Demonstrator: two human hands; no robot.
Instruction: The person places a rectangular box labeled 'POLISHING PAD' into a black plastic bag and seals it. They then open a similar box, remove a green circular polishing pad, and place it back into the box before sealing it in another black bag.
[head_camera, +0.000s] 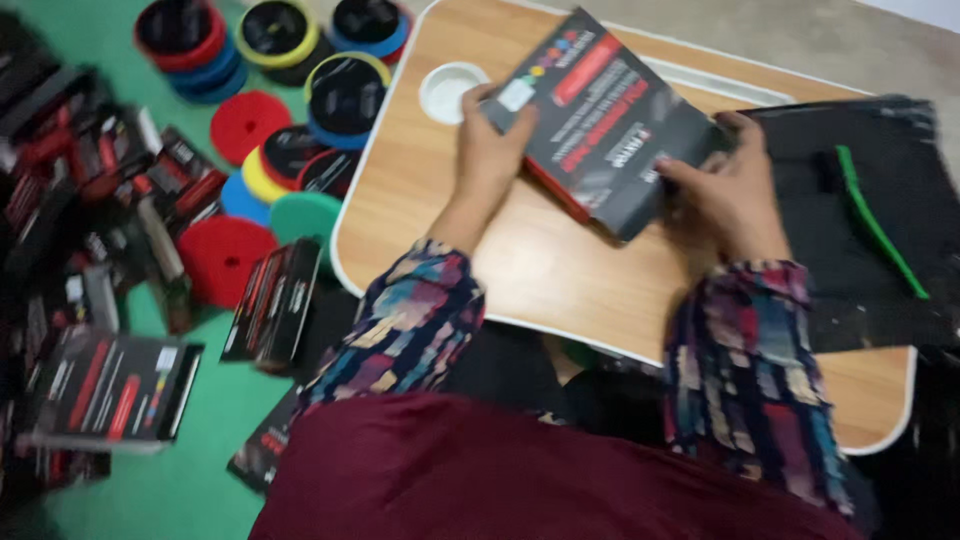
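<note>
A flat black cardboard box with red printing (600, 115) is held tilted just above a small wooden lap table (430, 180). My left hand (490, 150) grips the box's left corner and near edge. My right hand (725, 190) holds its right corner. Both sleeves are of a multicoloured patterned cloth. The frame is blurred by motion.
A black mat (860, 270) with a green strip (880, 225) lies on the table's right side. A round white cup recess (448, 92) is at the table's far left. Round foam pads in red, blue, yellow and green (290, 130) and several black boxes (110, 385) lie on the green floor.
</note>
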